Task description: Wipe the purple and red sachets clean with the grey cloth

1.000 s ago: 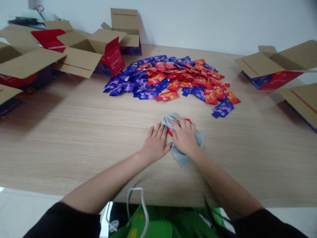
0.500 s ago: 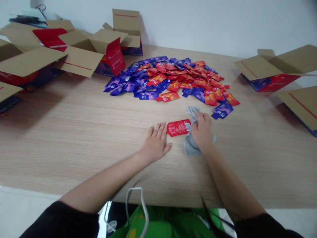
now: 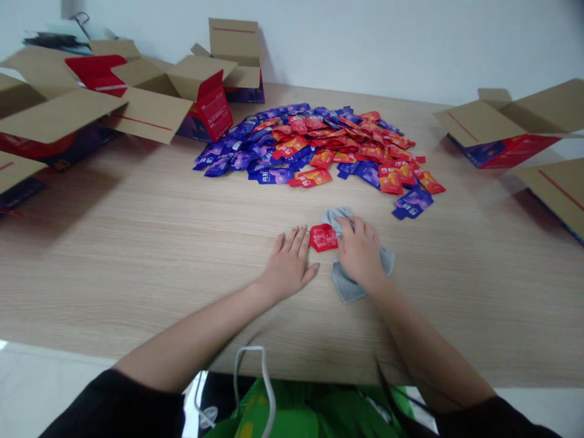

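Observation:
A red pouch (image 3: 323, 238) lies flat on the wooden table, its printed side up, with its right part covered by a grey-blue cloth (image 3: 349, 283). My right hand (image 3: 360, 250) has its fingers curled on the cloth and presses it down over the pouch. At the pouch's left end, my left hand (image 3: 290, 263) lies flat, fingertips at the pouch's edge and thumb out to the side. Behind both hands spreads a heap of red and purple pouches (image 3: 314, 143). One purple pouch (image 3: 413, 202) lies at the heap's near right corner.
Open cardboard boxes (image 3: 150, 115) stand along the left side of the table (image 3: 150, 243). Another open box (image 3: 236, 55) is by the wall, and two more boxes (image 3: 511, 143) are at the right. A white cord (image 3: 250, 349) hangs near my front.
My right hand has slid left with the cloth, over more of the red pouch, hiding its barcode end. My left hand stays in place.

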Available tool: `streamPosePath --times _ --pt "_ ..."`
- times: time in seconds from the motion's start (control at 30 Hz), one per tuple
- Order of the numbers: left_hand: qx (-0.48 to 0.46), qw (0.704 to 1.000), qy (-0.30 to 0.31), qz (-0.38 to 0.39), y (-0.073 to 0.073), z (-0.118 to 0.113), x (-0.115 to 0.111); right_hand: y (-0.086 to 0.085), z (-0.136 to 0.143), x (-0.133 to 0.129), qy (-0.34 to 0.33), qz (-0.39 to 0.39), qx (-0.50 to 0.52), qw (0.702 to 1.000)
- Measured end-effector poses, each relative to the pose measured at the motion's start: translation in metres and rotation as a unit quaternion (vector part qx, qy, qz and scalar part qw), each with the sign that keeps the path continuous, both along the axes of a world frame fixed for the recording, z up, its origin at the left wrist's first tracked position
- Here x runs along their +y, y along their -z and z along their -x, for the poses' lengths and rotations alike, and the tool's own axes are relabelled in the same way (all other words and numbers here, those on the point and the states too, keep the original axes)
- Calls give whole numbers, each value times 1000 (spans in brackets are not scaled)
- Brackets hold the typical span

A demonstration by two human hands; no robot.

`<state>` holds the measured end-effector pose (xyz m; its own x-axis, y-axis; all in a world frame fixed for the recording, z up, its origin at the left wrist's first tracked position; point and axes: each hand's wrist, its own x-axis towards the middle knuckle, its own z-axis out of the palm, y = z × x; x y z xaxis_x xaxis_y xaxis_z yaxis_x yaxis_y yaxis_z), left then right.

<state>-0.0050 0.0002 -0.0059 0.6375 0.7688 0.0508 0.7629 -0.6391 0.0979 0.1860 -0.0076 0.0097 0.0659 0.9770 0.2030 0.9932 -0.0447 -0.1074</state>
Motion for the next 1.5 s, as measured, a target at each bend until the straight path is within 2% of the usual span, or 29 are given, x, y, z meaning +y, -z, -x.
streamPosePath --times 0.07,0.13,0.2,0.3,0.37,0.43,0.57,0.63,0.7,0.8,0.97,1.07,1.17,1.23,1.3,1.43,1.5 --pt "-2 1000 0 6 0 0 0 -1 -16 2 54 6 -5 999" --pt "-6 1000 -2 8 -1 0 0 -3 -30 4 76 14 4 997" --pt "-10 1000 -3 8 -1 0 0 -6 -38 7 72 5 25 997" --pt "-15 1000 -6 7 -1 0 0 -10 -35 9 47 -62 80 994" --pt "-17 1000 -6 7 -1 -1 0 -11 -23 8 13 -113 120 986" --pt "-17 1000 -8 6 -2 -1 -1 -10 -6 5 -40 -125 144 981" --pt "7 1000 1 14 -5 -1 0 -4 27 -6 -168 -36 105 980" --pt "15 1000 11 15 -6 0 0 -2 35 -9 -189 0 62 980" --pt "7 1000 10 7 -5 1 0 -1 36 -9 -170 8 33 985" --pt "-13 1000 0 -4 -1 1 0 -1 25 -7 -96 1 15 995" --pt "-17 1000 2 0 2 1 0 -2 -15 -2 68 11 -17 997" --pt "-15 1000 0 8 1 0 0 -4 -37 3 91 13 8 996" --pt "-9 1000 -3 17 -2 0 0 -10 -40 7 60 -44 71 995" --pt "-7 1000 -2 20 -3 0 0 -13 -29 7 22 -92 110 989" --pt "-9 1000 -3 18 -4 -1 0 -12 -9 3 -34 -107 127 986" --pt "5 1000 3 19 -5 0 0 -3 30 -10 -157 -29 74 984" --pt "12 1000 7 18 -5 0 0 0 38 -14 -150 -4 39 988"
